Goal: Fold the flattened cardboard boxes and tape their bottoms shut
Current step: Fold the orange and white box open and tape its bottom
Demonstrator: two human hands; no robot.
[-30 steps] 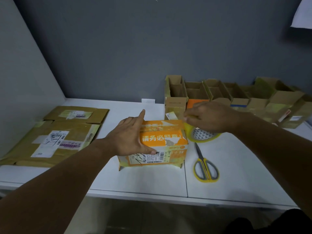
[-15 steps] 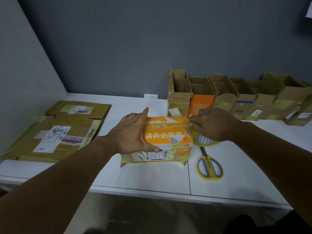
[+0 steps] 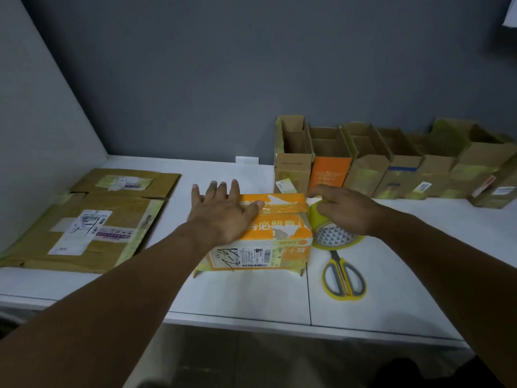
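Orange cardboard box (image 3: 275,236) at the centre of the tabletop (image 3: 251,301), bottom flaps turned up for taping. The left hand (image 3: 223,217), fingers straight and spread, presses flat on the closed flaps, evidently to hold the seam shut and steady the box against the pull of the tape. The right hand (image 3: 349,212), fingers curled round the yellow tape roll (image 3: 331,236), sits at the box's 3 o'clock edge, where a clear tape strip (image 3: 282,210) runs along the seam toward it. Scissors (image 3: 342,278) lie at 4 o'clock, within reach, presumably for cutting the strip. Flattened boxes (image 3: 92,219) are stacked at 9 o'clock. Finished boxes (image 3: 391,163) stand open-topped in a row from 1 to 2 o'clock, along the wall.
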